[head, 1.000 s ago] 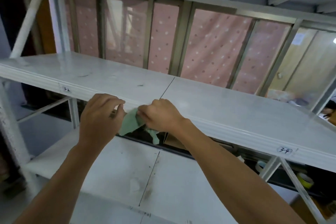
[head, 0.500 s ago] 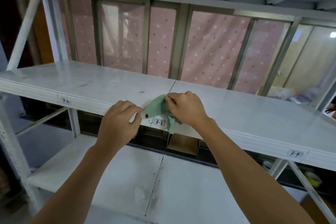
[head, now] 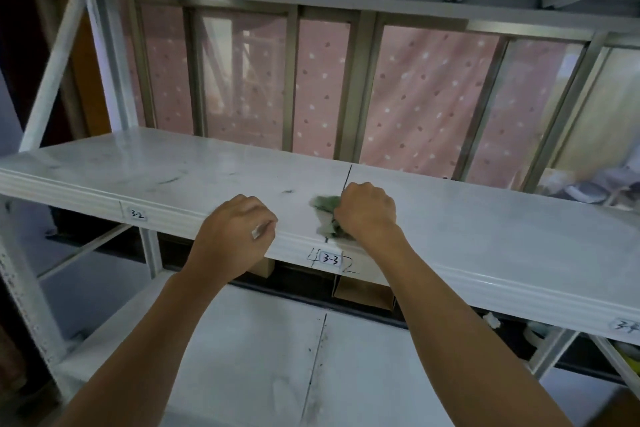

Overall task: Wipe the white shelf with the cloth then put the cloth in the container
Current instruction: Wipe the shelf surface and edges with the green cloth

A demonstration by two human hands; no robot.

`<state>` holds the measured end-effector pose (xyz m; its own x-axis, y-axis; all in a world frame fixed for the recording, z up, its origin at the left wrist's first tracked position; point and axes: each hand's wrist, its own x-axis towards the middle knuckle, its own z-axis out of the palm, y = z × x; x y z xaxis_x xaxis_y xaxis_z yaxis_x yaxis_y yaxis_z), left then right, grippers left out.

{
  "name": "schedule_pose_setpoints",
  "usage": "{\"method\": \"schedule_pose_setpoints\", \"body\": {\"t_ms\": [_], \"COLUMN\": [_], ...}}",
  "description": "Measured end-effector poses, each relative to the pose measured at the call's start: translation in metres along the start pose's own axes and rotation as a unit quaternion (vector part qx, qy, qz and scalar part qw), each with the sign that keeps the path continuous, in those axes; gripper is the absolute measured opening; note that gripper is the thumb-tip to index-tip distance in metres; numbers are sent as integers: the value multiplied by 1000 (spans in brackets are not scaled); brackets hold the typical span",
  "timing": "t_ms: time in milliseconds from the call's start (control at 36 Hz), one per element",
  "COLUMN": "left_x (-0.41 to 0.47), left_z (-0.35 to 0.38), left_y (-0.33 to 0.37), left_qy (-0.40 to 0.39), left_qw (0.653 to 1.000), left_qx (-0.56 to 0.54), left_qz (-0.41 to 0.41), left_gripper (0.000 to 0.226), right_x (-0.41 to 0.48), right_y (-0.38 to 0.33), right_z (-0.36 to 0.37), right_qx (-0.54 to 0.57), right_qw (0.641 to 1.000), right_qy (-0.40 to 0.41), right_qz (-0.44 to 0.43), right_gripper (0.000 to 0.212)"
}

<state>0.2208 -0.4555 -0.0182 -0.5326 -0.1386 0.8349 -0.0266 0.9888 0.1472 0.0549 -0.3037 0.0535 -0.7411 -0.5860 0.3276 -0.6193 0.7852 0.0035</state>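
Note:
A long white shelf (head: pixel 485 229) runs across the view at chest height, with dark smudges on its left half. A small green cloth (head: pixel 325 208) lies bunched on the shelf by the seam between two boards, above the label "3-3". My right hand (head: pixel 367 211) is fisted on the cloth and presses it onto the shelf top. My left hand (head: pixel 239 232) rests curled on the shelf's front edge, a hand's width left of the cloth, with nothing seen in it. No container shows clearly.
A lower white shelf (head: pixel 242 357) lies below my arms. Cardboard boxes (head: pixel 363 291) sit under the upper shelf's edge. White frame posts (head: pixel 55 59) stand at the left. Pink dotted curtains (head: pixel 415 100) hang behind window bars. Clutter sits at the far right (head: pixel 588 184).
The cloth has come up from below the shelf edge onto the shelf top. My left hand has let go of it and now sits on the front edge; my right hand holds it alone.

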Motion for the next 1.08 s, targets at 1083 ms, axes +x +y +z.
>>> {"method": "schedule_pose_setpoints", "body": {"t_ms": [1083], "left_x": [-20], "left_z": [-54], "left_y": [-178], "left_qy": [76], "left_qw": [987], "left_qx": [-45], "left_qz": [131], "left_gripper": [26], "right_x": [14], "right_y": [-90], "right_z": [8], "right_qx": [-47], "right_qw": [967], "right_qy": [9], "right_qz": [252], "right_gripper": [12]}}
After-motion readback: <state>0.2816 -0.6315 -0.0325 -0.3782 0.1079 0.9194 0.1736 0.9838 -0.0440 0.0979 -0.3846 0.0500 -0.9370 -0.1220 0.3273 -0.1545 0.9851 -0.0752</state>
